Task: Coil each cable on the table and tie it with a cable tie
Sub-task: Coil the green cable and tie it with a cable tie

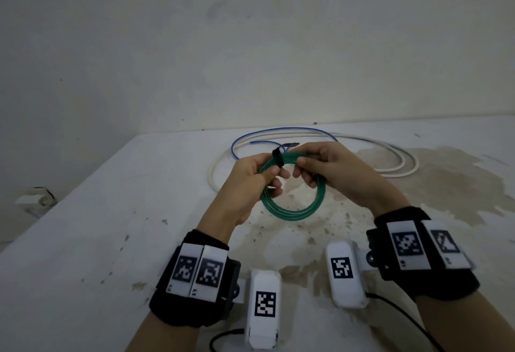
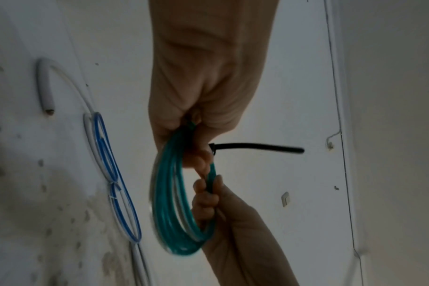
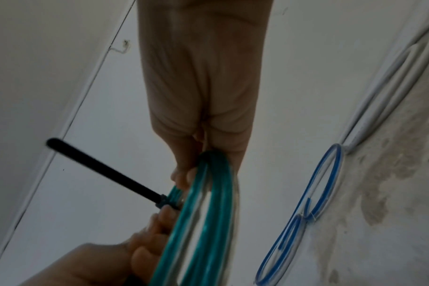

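Head view
Green cable (image 1: 292, 212): wound into a round coil, held up off the table (image 1: 111, 212) between both hands.
Left hand (image 1: 250, 181): fingers and thumb curled round the left side of the coil, thumb tip just under the tie.
Right hand (image 1: 331, 173): fingers curled round the coil's upper right side, fingertips close to the left hand's.
Cable tie (image 1: 277, 156): black, wrapped round the top of the coil, its loose tail sticking out toward the far wall.
Blue cable (image 1: 278, 131): lying loose on the table beyond the hands.
White cable (image 1: 390, 156): thicker, in long loops beside and under the blue one, reaching off to the right.

Left wrist view
Left hand (image 2: 208, 87): closed on the green cable (image 2: 169, 203) where the strands bunch together.
Cable tie (image 2: 257, 148): its tail juts out sideways from the bundle, just below the grip.
Right hand (image 2: 208, 201): pinching a strand lower on the coil.
Blue cable (image 2: 115, 178): on the table, crossing itself, the white cable (image 2: 44, 83) next to it.

Right wrist view
Right hand (image 3: 201, 96): wrapped round the top of the green cable (image 3: 208, 222).
Cable tie (image 3: 105, 172): head tight against the strands, tail slanting away up and left.
Left hand (image 3: 125, 257): fingers gripping the coil just below the tie's head.
Blue cable (image 3: 323, 183): flat on the stained table, well apart from the coil.
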